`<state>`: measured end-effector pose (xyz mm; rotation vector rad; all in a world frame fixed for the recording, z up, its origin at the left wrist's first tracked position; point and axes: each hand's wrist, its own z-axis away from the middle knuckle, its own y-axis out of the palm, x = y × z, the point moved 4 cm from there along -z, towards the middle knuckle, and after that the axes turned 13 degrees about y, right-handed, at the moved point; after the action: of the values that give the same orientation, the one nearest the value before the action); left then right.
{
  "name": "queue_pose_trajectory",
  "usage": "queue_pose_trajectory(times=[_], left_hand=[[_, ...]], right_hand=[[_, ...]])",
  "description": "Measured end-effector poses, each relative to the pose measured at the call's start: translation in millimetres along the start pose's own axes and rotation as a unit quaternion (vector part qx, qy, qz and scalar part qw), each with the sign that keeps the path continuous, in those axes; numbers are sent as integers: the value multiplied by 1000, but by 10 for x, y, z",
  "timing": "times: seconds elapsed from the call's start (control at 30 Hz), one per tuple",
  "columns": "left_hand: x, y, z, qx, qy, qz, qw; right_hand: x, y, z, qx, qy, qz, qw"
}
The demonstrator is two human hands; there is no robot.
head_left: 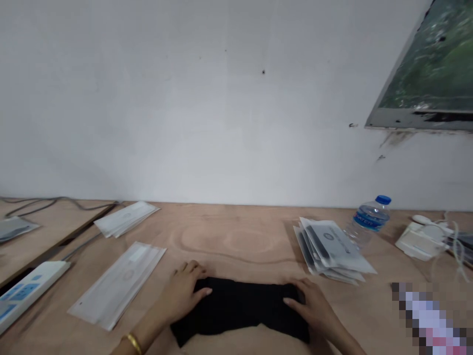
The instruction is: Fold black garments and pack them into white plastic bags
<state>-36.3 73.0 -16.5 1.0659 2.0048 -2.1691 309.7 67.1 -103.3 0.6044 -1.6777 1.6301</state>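
Folded black cloth (240, 308) flat on the table (229, 231), pressed by the left hand (181, 296) and right hand (314, 308) with fingers open, not gripping; stacked plastic packets (332, 251) lie to the right.

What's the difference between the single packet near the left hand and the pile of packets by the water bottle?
The single packet lies flat alone, while the pile is several overlapping packets. The single packet looks pale throughout; the pile shows dark contents. Both rest on the plywood tabletop.
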Motion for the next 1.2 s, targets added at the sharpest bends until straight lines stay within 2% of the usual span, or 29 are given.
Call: queue_pose_trajectory(times=[0.07,0.13,0.17,0.27,0.43,0.53,0.63,0.67,0.73,0.8,0.87,1.07,1.13,1.2], left_hand=[[144,-33,-66,29,-30,73,996],[238,-29,-96,59,-30,148,987],[278,-30,-107,56,-31,177,982],[411,-19,-170,2,-66,221,973],[623,19,-363,-105,-124,199,967],[734,0,-342,-149,-132,232,952],[842,-12,-189,-162,-122,305,930],[872,-4,-139,-160,-111,334,922],[935,38,-74,-151,-95,365,914],[1001,105,-76,-147,-98,354,918],[1069,175,-132,-149,-121,316,929],[1196,260,-257,-160,-172,243,941],[1218,255,-235,-160,-185,228,943],[1219,237,-212,-162,-191,209,945]], right_hand=[[26,56,-67,29,-14,-11,999],[44,61,-122,26,-21,-33,999],[45,54,-156,17,-23,-45,999],[23,32,-306,-26,-25,-69,997],[-54,54,-500,-85,-19,-43,995],[10,81,-438,-118,-33,-1,992],[270,212,-256,-147,-101,89,980],[381,301,-186,-134,-130,127,974],[570,514,-58,-69,-170,192,964],[667,696,34,-1,-175,235,956],[671,794,73,39,-159,259,952],[620,793,68,63,-126,290,946],[744,806,101,54,-107,295,948],[975,882,153,56,-122,285,949]])
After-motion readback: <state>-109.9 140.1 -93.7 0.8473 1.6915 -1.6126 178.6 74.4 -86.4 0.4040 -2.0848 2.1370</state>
